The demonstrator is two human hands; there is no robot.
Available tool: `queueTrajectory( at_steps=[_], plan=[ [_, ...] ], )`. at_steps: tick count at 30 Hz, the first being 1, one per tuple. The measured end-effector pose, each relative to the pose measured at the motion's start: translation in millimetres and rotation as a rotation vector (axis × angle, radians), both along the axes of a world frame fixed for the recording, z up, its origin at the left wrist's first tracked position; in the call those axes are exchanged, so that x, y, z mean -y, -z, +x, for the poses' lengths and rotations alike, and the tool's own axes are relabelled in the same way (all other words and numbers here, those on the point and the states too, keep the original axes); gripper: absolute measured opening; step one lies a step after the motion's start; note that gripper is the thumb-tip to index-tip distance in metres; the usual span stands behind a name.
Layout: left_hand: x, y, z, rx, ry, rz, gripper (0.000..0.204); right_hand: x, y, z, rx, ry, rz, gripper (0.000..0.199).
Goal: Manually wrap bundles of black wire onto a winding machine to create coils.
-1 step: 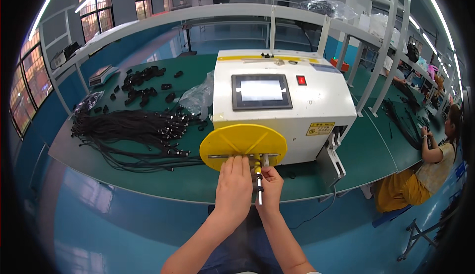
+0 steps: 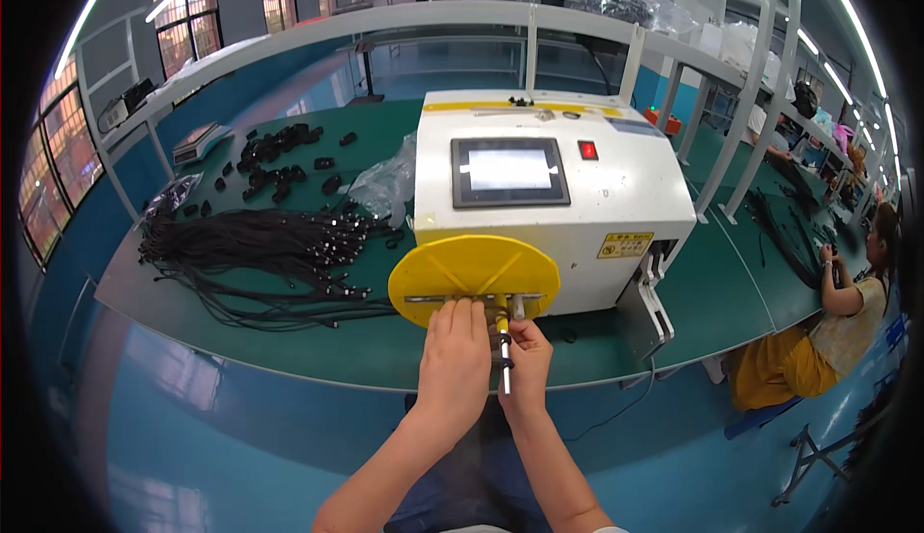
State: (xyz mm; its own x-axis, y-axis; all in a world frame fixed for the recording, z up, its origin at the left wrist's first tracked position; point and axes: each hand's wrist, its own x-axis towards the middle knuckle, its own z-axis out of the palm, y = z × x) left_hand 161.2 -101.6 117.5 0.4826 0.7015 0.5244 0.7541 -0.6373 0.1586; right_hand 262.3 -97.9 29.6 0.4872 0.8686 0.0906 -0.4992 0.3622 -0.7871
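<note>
Hands meet at the front of the white machine (image 2: 549, 196), just under its yellow disc (image 2: 472, 268). Our left hand (image 2: 454, 360) lies flat, fingers up against the disc's lower edge, clasping nothing we can make out. Our right hand (image 2: 527, 360) pinches a thin metal rod (image 2: 504, 364) narrowly between thumb and fingers. The rod's long axis runs straight down from the disc toward us, its yellow collar at the top. On the machine's face we see a grey-framed screen (image 2: 508, 171), a red square button (image 2: 588, 150) right of it, and a yellow rectangular warning label (image 2: 624, 244) at the lower right corner. Left of the machine, black cables (image 2: 260, 254) lie bundled on the green bench (image 2: 731, 283). Beyond the machine, windows and white rails line a factory hall; right of it, a person (image 2: 847, 312) sits at the bench.
</note>
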Motion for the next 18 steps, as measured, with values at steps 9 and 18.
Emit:
queueTrajectory(
  at_steps=[9,18],
  plan=[
    [13,2,-6,0.019,0.04,-0.015,0.042,14,-3,-1,0.01,-0.031,-0.027,0.011],
    [3,5,1,-0.067,-0.015,0.04,0.023,26,-4,13,0.088,-0.214,-0.002,0.022]
  ],
)
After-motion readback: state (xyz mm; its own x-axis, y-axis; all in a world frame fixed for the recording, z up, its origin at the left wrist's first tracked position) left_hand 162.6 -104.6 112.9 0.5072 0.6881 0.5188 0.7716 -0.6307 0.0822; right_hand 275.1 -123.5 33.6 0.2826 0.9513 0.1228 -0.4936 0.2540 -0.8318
